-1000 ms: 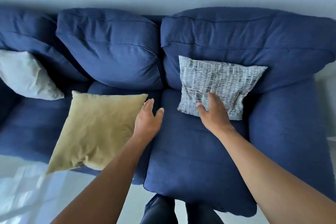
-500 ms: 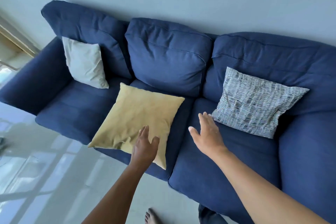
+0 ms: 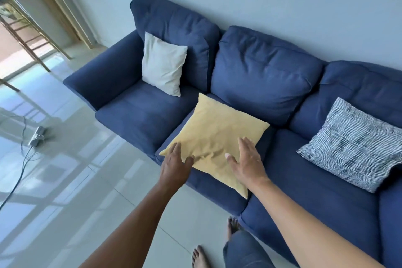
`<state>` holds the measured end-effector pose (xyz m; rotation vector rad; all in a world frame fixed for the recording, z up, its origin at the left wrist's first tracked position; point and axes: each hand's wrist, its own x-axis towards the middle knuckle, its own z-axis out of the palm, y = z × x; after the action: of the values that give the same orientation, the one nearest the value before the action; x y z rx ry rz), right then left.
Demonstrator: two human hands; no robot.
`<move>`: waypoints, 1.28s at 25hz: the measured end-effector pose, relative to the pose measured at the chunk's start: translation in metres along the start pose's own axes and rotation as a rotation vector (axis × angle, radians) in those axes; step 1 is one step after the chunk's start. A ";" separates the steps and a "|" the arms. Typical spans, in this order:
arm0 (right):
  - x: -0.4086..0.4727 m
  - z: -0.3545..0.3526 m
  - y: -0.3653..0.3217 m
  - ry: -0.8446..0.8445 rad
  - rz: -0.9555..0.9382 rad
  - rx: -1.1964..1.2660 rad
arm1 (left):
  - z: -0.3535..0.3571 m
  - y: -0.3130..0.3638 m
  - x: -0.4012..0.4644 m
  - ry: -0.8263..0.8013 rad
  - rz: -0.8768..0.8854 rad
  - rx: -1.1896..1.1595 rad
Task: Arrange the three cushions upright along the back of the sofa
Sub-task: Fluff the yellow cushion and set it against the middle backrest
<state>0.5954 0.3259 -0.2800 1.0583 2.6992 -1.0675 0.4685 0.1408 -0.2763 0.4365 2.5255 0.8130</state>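
Observation:
A yellow cushion (image 3: pixel 214 135) lies flat on the middle seat of the blue sofa (image 3: pixel 139 119), one corner past the front edge. My left hand (image 3: pixel 175 164) rests flat on its near left corner with fingers apart. My right hand (image 3: pixel 247 162) lies flat on its right side, fingers extended. Neither hand grips it. A white cushion (image 3: pixel 163 64) leans upright against the left back pad. A blue-and-white patterned cushion (image 3: pixel 356 147) leans against the right back pad.
The sofa stands against a pale wall. A glossy tiled floor lies in front, with a power adapter and cable (image 3: pixel 37 136) at the left. My bare feet (image 3: pixel 200 255) stand near the sofa's front. A balcony door frame is at the far left.
The view has swung left and pulled back. My right hand left the patterned cushion and came onto the yellow one. My left hand shifted to the yellow cushion's near left corner.

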 end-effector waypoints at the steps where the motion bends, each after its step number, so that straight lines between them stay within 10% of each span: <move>1: 0.005 0.002 -0.004 -0.009 0.004 -0.015 | -0.003 -0.002 0.006 -0.003 0.012 0.001; 32: 0.190 0.041 -0.003 0.110 0.609 0.184 | 0.021 0.013 0.303 -0.396 0.180 0.244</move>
<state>0.4404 0.4092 -0.3633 1.8491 2.1197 -1.1579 0.2234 0.2886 -0.3800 0.8275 2.2381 0.4245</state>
